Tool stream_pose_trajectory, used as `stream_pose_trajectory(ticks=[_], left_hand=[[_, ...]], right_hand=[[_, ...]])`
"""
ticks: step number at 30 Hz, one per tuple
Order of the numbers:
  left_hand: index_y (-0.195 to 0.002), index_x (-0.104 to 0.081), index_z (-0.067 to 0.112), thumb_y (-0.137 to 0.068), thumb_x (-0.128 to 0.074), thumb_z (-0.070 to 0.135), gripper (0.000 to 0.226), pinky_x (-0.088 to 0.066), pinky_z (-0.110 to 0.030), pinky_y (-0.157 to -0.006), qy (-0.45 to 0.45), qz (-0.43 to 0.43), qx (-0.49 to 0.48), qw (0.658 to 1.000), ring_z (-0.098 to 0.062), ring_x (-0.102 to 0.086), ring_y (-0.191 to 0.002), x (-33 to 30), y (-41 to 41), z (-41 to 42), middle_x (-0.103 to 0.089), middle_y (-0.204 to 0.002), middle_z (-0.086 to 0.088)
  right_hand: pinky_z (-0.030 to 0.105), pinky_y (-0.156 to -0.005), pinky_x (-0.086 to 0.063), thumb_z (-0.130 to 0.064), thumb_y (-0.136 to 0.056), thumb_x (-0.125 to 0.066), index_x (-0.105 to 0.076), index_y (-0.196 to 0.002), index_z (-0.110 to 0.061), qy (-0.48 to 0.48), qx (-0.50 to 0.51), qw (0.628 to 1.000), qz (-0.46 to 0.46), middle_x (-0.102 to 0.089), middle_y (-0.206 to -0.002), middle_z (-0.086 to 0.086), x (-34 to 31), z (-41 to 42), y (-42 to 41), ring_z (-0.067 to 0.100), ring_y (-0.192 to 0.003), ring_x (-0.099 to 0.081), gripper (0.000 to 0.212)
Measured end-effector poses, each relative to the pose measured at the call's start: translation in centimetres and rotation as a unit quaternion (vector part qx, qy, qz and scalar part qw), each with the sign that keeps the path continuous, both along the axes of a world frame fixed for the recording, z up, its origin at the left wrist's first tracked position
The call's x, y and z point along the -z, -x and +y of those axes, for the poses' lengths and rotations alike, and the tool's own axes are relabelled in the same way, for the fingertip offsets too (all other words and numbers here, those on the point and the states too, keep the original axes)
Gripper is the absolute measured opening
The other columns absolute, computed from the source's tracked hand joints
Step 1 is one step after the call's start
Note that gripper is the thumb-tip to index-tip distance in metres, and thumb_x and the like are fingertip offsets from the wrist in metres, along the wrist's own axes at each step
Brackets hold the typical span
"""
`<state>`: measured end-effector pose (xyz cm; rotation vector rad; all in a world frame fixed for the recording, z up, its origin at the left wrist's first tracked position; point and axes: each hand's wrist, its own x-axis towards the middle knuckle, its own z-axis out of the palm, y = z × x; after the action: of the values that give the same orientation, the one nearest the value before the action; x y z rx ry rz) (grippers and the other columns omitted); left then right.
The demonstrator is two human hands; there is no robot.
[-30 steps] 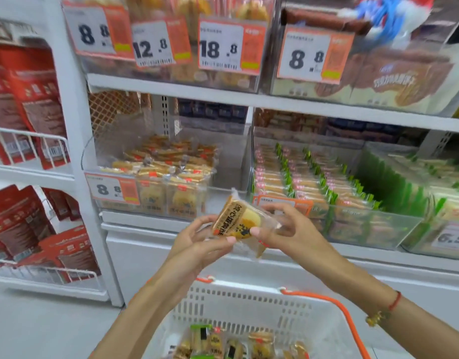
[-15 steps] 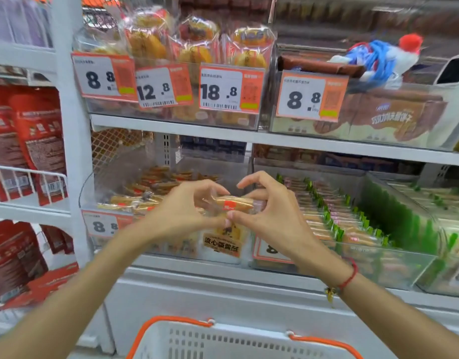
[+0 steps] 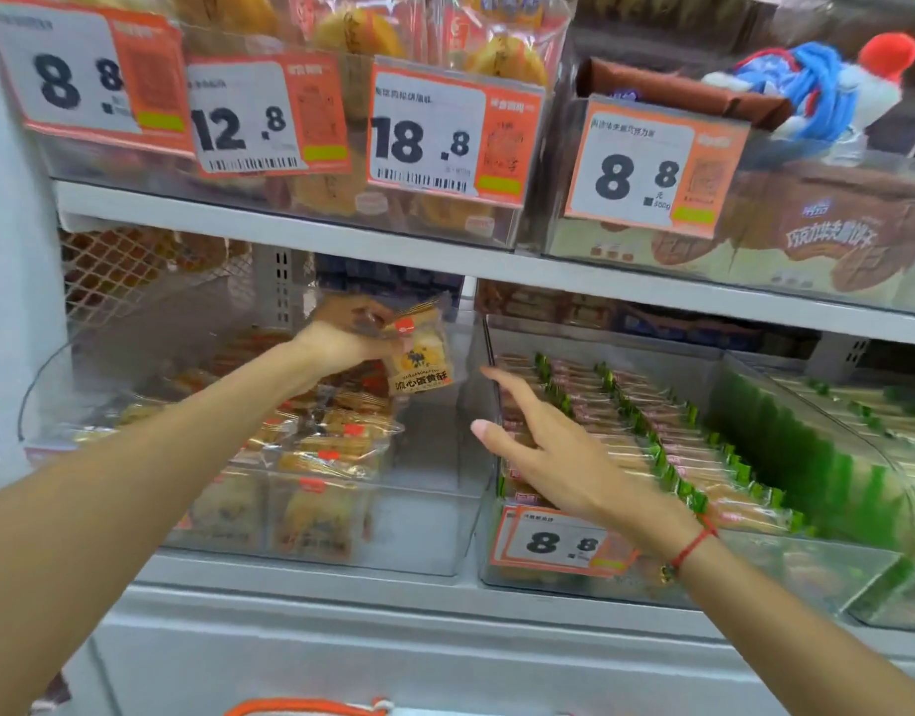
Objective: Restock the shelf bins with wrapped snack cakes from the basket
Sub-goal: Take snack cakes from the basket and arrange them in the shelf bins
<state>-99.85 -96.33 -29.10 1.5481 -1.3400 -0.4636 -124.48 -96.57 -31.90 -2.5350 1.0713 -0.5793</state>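
Cake (image 3: 419,356) in its clear wrapper, yolk-coloured with a printed label, now hangs from the left hand (image 3: 349,335) alone, held by its top edge above the open right rear part of the clear shelf bin (image 3: 435,529). Half a second ago both hands pinched it together out in front of the bin; now the right hand (image 3: 543,452) has let go and hovers open with fingers spread, just beside the divider wall between the two bins, touching nothing that I can make out. The left hand has carried the cake deeper in and higher, so the placement looks nearly done: what remains is lowering it into the gap.

That bin holds rows of the same wrapped cakes (image 3: 321,436) stacked along its left and front, while its right side shows bare floor. The neighbouring bin (image 3: 755,565) to the right is packed with upright green-edged packets (image 3: 646,436) and wears an 8.8 price tag (image 3: 559,542). Only the basket's orange handle (image 3: 311,707) shows at the bottom edge; its contents are out of view.
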Motion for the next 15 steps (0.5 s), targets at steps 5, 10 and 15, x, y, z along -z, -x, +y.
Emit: stream_pose_trajectory(ticks=[5, 10, 15], left_hand=[[-0.092, -0.062, 0.016, -0.076, -0.079, 0.027, 0.026, -0.037, -0.017, -0.068, -0.025, -0.118, 0.012, 0.993, -0.015, -0.054, -0.095, 0.8, 0.0, -4.9, -0.058, -0.098, 0.003], [-0.096, -0.061, 0.014, -0.076, -0.079, 0.022, 0.027, -0.04, -0.028, -0.076, -0.023, -0.213, 0.025, 0.976, -0.02, -0.057, -0.095, 2.9, 0.1, -8.0, -0.059, -0.098, 0.001], [-0.101, -0.057, 0.026, -0.08, -0.073, 0.039, 0.029, -0.048, -0.036, -0.082, -0.009, -0.323, -0.021, 0.946, -0.022, -0.06, -0.095, 5.3, -0.3, -9.8, -0.063, -0.101, 0.001]], right_hand=[[0.036, -0.083, -0.043, -0.06, -0.092, -0.033, -0.013, -0.142, -0.051, 0.034, 0.012, 0.999, 0.012, -0.057, -0.12, -0.005, 0.3, 0.3, -0.1, 0.011, -0.097, -0.055, 0.055], [0.028, -0.068, -0.041, -0.061, -0.09, -0.03, -0.012, -0.141, -0.054, 0.053, 0.022, 0.998, 0.019, -0.058, -0.099, -0.011, 0.5, 0.2, -0.2, -0.003, -0.069, -0.05, 0.054], [0.024, -0.06, -0.034, -0.061, -0.089, -0.031, -0.014, -0.14, -0.055, 0.054, 0.031, 0.998, 0.01, -0.043, -0.068, -0.013, 0.6, 0.1, -0.3, -0.011, -0.069, -0.047, 0.055]])
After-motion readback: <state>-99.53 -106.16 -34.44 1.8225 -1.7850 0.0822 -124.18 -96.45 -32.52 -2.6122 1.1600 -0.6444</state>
